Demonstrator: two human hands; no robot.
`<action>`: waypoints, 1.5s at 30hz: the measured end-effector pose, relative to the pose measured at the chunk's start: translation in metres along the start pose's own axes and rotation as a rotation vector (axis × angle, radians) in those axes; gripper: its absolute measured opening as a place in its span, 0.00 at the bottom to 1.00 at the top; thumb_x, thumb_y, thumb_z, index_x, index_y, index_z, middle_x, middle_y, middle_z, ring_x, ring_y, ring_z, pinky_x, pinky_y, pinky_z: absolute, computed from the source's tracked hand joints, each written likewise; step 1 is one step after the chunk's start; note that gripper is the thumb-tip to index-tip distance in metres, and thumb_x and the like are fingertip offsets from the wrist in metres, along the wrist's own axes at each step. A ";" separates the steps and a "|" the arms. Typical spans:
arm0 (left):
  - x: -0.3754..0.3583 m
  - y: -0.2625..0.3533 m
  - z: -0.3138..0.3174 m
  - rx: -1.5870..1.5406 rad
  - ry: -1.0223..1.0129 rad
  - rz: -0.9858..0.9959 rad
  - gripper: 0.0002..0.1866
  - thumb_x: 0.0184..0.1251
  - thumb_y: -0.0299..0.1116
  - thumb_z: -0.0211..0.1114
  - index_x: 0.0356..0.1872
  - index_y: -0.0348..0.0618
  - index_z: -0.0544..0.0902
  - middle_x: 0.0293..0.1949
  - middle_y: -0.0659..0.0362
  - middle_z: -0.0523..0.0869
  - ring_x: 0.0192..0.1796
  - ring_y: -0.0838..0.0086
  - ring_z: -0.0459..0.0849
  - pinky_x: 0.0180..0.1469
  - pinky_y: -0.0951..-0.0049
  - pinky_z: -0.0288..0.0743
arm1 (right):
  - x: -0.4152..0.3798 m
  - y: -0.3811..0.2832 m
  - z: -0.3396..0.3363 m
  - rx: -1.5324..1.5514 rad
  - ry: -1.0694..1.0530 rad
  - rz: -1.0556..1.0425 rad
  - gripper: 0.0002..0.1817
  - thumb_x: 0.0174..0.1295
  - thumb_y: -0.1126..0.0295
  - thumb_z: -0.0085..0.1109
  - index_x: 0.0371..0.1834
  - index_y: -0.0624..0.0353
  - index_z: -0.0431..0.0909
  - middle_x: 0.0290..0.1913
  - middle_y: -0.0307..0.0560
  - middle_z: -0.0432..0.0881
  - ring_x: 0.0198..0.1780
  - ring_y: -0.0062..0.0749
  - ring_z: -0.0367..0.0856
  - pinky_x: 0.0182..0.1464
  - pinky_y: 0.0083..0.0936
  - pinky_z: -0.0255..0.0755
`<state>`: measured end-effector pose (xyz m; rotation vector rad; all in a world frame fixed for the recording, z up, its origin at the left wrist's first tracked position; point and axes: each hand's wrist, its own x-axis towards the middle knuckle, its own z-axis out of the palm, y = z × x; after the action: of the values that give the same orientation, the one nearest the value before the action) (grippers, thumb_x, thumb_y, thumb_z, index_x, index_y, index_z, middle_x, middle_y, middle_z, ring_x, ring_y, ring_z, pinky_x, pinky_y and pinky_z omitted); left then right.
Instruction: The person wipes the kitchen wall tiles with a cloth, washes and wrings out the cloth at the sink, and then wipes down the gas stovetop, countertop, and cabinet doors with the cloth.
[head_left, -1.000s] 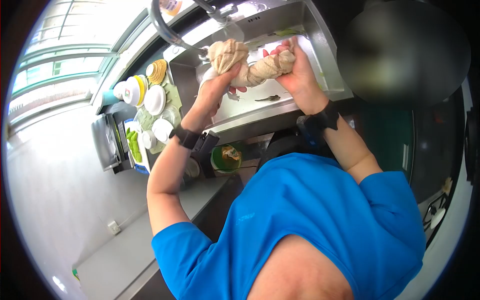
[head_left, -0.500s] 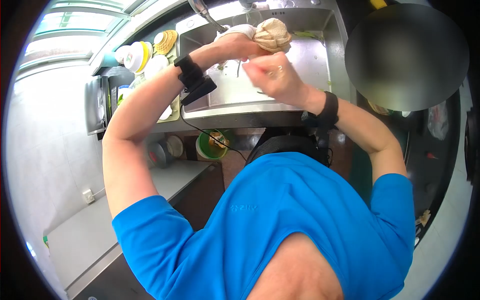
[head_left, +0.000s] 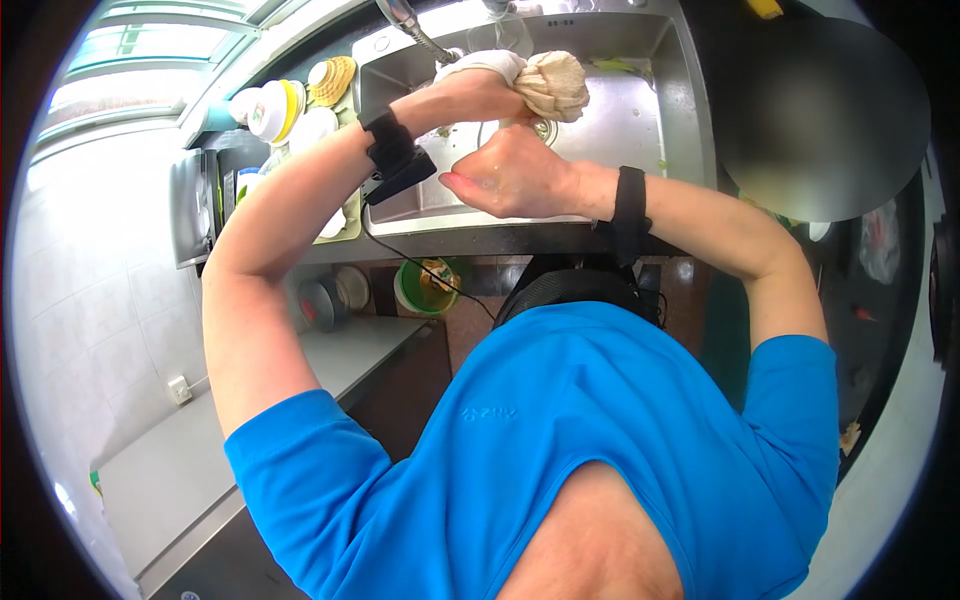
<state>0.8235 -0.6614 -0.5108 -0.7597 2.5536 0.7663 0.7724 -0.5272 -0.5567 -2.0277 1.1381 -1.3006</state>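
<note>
Over the sink (head_left: pixel 640 130), my left hand (head_left: pixel 485 95) is closed round a bunched cloth. Its beige, folded wad (head_left: pixel 553 88) bulges out on the right of the fist, and a white part (head_left: pixel 480 63) shows behind the knuckles. Just below and nearer to me is my right hand (head_left: pixel 510 175), wet and curled closed with its back up. Its fingertips are turned under, so what they hold, if anything, is hidden. Both wrists wear black bands, and a cable hangs from the left one.
The faucet hose (head_left: pixel 425 38) reaches in behind the left hand. Green scraps (head_left: pixel 617 66) lie at the sink's back. Bowls (head_left: pixel 272 112) and a yellow woven item (head_left: pixel 332 80) stand left. Below the counter is a green bin (head_left: pixel 425 285). A dark blurred disc covers the right side.
My right hand has moved left and a little towards me, its back now turned up. My left hand and the cloth have shifted slightly right.
</note>
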 end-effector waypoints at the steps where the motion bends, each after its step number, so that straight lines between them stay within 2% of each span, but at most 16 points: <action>1: 0.003 -0.005 0.003 -0.021 0.023 0.047 0.19 0.58 0.42 0.75 0.47 0.42 0.86 0.31 0.56 0.87 0.34 0.70 0.83 0.41 0.69 0.76 | 0.001 0.001 0.000 -0.057 -0.042 -0.007 0.22 0.68 0.59 0.55 0.15 0.54 0.79 0.17 0.52 0.79 0.22 0.50 0.81 0.28 0.42 0.74; 15: 0.001 0.008 -0.006 0.044 0.023 0.037 0.18 0.59 0.38 0.73 0.47 0.38 0.84 0.33 0.50 0.87 0.37 0.61 0.86 0.42 0.65 0.78 | -0.001 0.015 0.011 -0.124 -0.139 0.054 0.24 0.74 0.55 0.48 0.21 0.54 0.81 0.21 0.54 0.81 0.25 0.52 0.82 0.30 0.46 0.76; 21: 0.018 -0.016 -0.002 0.091 0.100 0.098 0.17 0.61 0.38 0.71 0.48 0.40 0.84 0.35 0.54 0.87 0.38 0.68 0.86 0.43 0.69 0.79 | -0.008 0.026 0.006 -0.022 -0.030 -0.005 0.23 0.74 0.58 0.50 0.20 0.55 0.79 0.19 0.50 0.79 0.25 0.49 0.80 0.33 0.42 0.73; 23: 0.052 -0.062 0.008 -0.184 0.187 0.375 0.18 0.65 0.39 0.69 0.51 0.42 0.83 0.39 0.60 0.88 0.41 0.73 0.84 0.47 0.71 0.78 | -0.009 0.027 -0.008 -0.046 -0.093 -0.025 0.22 0.74 0.61 0.51 0.21 0.58 0.74 0.25 0.50 0.79 0.31 0.43 0.80 0.36 0.36 0.72; 24: 0.020 -0.022 -0.012 0.048 0.220 0.255 0.18 0.67 0.39 0.69 0.54 0.42 0.82 0.42 0.63 0.87 0.43 0.76 0.82 0.51 0.74 0.77 | -0.010 0.024 -0.015 -0.055 -0.097 -0.024 0.22 0.74 0.61 0.51 0.21 0.58 0.74 0.25 0.50 0.79 0.31 0.43 0.80 0.36 0.36 0.72; 27: -0.012 -0.009 -0.035 -0.270 0.299 0.300 0.17 0.65 0.35 0.70 0.52 0.39 0.83 0.36 0.63 0.86 0.39 0.77 0.83 0.43 0.77 0.77 | -0.018 0.025 -0.036 -0.052 0.247 -0.055 0.19 0.73 0.63 0.53 0.22 0.60 0.74 0.33 0.54 0.79 0.39 0.45 0.79 0.42 0.35 0.72; 29: -0.027 -0.006 -0.045 -0.413 0.301 0.202 0.16 0.65 0.34 0.70 0.50 0.39 0.84 0.35 0.63 0.86 0.35 0.79 0.82 0.38 0.77 0.76 | -0.032 0.056 -0.053 0.509 0.558 0.379 0.16 0.72 0.62 0.54 0.28 0.60 0.80 0.39 0.58 0.80 0.46 0.46 0.79 0.48 0.35 0.72; 30: -0.034 -0.007 -0.045 -0.552 0.290 0.084 0.15 0.65 0.34 0.69 0.49 0.38 0.84 0.33 0.64 0.86 0.31 0.81 0.80 0.33 0.78 0.74 | -0.054 0.085 -0.055 0.501 0.559 0.384 0.16 0.72 0.62 0.54 0.28 0.60 0.80 0.39 0.58 0.80 0.46 0.46 0.79 0.48 0.35 0.72; 32: -0.025 -0.016 -0.028 -0.427 0.380 0.089 0.15 0.65 0.37 0.69 0.46 0.38 0.84 0.30 0.65 0.84 0.26 0.84 0.77 0.28 0.79 0.70 | -0.097 0.142 -0.053 -1.077 -0.264 0.305 0.16 0.71 0.59 0.53 0.39 0.59 0.84 0.41 0.58 0.82 0.45 0.45 0.81 0.49 0.35 0.74; 33: -0.026 -0.012 -0.023 -0.424 0.434 0.150 0.15 0.65 0.39 0.69 0.46 0.38 0.84 0.29 0.64 0.84 0.26 0.83 0.77 0.28 0.79 0.70 | -0.081 0.133 -0.067 -1.101 -0.249 0.297 0.16 0.71 0.59 0.53 0.39 0.59 0.84 0.41 0.58 0.82 0.45 0.45 0.81 0.49 0.35 0.74; 35: -0.042 -0.004 -0.025 -0.299 0.355 -0.026 0.22 0.66 0.46 0.66 0.54 0.41 0.82 0.28 0.62 0.84 0.28 0.81 0.79 0.33 0.76 0.74 | -0.054 0.094 -0.080 -0.546 -0.469 0.770 0.17 0.70 0.56 0.54 0.48 0.58 0.84 0.44 0.58 0.85 0.45 0.47 0.83 0.50 0.35 0.75; 36: -0.046 -0.004 -0.021 -0.364 0.374 -0.010 0.22 0.66 0.47 0.65 0.53 0.42 0.83 0.29 0.62 0.85 0.28 0.82 0.79 0.32 0.76 0.73 | -0.057 0.112 -0.071 -0.227 -0.159 0.665 0.15 0.69 0.61 0.56 0.48 0.61 0.82 0.45 0.53 0.86 0.44 0.41 0.85 0.48 0.34 0.77; 39: -0.045 -0.013 -0.004 -0.490 0.357 -0.056 0.21 0.67 0.48 0.64 0.52 0.43 0.84 0.31 0.63 0.85 0.29 0.82 0.79 0.32 0.77 0.73 | -0.045 0.115 -0.044 0.159 0.236 0.625 0.12 0.69 0.66 0.58 0.48 0.63 0.82 0.43 0.45 0.87 0.44 0.33 0.84 0.49 0.31 0.77; 41: -0.058 0.016 -0.012 -0.586 0.280 -0.162 0.23 0.68 0.47 0.64 0.54 0.40 0.82 0.37 0.62 0.87 0.33 0.82 0.81 0.35 0.81 0.75 | -0.033 0.104 -0.030 0.335 0.196 0.773 0.17 0.65 0.62 0.61 0.53 0.59 0.81 0.49 0.47 0.86 0.51 0.38 0.84 0.58 0.36 0.75; 43: -0.053 0.022 0.006 -0.759 0.268 -0.021 0.23 0.70 0.46 0.62 0.58 0.41 0.80 0.46 0.60 0.87 0.42 0.80 0.82 0.43 0.79 0.77 | -0.028 0.106 -0.007 0.022 0.198 0.318 0.21 0.65 0.59 0.61 0.59 0.57 0.76 0.56 0.48 0.81 0.58 0.35 0.79 0.62 0.30 0.71; 45: -0.038 0.022 0.027 -0.556 0.421 0.279 0.24 0.71 0.44 0.61 0.61 0.41 0.78 0.51 0.59 0.85 0.48 0.78 0.81 0.51 0.75 0.77 | -0.031 0.094 0.014 0.236 0.334 0.445 0.24 0.66 0.60 0.62 0.63 0.56 0.71 0.58 0.46 0.78 0.59 0.29 0.76 0.61 0.27 0.71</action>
<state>0.8460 -0.6148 -0.5051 -0.7964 2.8837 1.6016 0.7425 -0.5525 -0.6485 -1.3213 1.4064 -1.4804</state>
